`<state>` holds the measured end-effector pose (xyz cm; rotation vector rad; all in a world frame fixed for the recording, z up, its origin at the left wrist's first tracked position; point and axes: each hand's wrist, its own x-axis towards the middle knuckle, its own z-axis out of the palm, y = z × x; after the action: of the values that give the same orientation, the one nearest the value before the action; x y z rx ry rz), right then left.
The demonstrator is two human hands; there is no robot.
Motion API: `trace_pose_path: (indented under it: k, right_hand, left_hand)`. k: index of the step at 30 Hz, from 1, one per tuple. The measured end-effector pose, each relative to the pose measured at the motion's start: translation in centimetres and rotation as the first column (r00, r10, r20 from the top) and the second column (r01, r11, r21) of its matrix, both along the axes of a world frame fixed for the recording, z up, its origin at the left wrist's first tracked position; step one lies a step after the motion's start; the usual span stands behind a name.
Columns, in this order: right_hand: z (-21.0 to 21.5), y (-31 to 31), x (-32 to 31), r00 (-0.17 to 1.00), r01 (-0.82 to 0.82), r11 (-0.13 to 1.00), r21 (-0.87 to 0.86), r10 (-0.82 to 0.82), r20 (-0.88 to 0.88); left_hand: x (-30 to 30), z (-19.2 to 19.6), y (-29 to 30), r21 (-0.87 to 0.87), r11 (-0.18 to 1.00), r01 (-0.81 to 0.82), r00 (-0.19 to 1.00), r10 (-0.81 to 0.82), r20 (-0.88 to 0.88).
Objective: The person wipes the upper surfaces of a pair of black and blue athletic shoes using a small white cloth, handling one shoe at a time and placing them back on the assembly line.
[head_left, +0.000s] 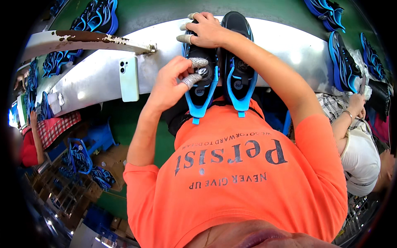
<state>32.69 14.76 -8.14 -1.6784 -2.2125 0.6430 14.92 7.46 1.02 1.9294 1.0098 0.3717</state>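
Two black-and-blue shoes stand side by side on the metal desk, heels toward the person, and the left shoe serves as the landmark here. The left hand sits at that shoe's near left side, its fingers wrapped in grey protective sleeves and pinched closed on the round dial on the shoe's tongue. The right hand lies over the far end of the left shoe, at the toe, fingers curled down and pressing on it, with pale sleeves on some fingertips; the forearm runs back across the right shoe, which touches the left shoe along its inner side. Both shoes' blue heel tabs overhang the near edge of the desk, just above the person's orange shirt. Left of the left shoe, well apart, a pale green phone lies flat on the desk. Beyond it, farther left, a rusted metal bar crosses the desk. Far to the right of the shoes, more blue shoes rest on the desk's end, near a co-worker's hand.
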Motion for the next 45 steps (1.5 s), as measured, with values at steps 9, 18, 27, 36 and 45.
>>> trace_pose_path:
  k: [9, 18, 27, 36, 45]
  right_hand:
    - [-0.4, 0.8, 0.5, 0.997, -0.078, 0.996, -0.043, 0.079, 0.01]
    - [-0.9, 1.0, 0.6, 0.996, -0.084, 0.996, -0.034, 0.083, -0.032]
    - [-0.5, 1.1, 0.4, 0.994, -0.085, 0.996, -0.04, 0.082, -0.07]
    - [-1.7, 1.2, 0.7, 0.997, -0.062, 0.998, 0.021, 0.063, -0.05]
    - [-1.9, 1.2, 0.9, 0.996, -0.056, 0.998, 0.033, 0.058, -0.071]
  left_hand:
    - [1.4, -0.5, -0.9, 0.085, 0.995, -0.046, 0.999, 0.044, 0.025]
    - [1.2, 0.3, 0.0, -0.003, 1.0, -0.023, 0.998, 0.023, -0.065]
    - [1.1, -1.3, -0.4, -0.349, 0.93, -0.118, 0.968, 0.185, 0.167]
    - [1.2, 0.3, -0.2, -0.091, 0.996, -0.023, 0.999, 0.02, -0.043]
    - [1.9, -0.5, -0.9, 0.219, 0.975, -0.046, 0.996, 0.061, -0.065]
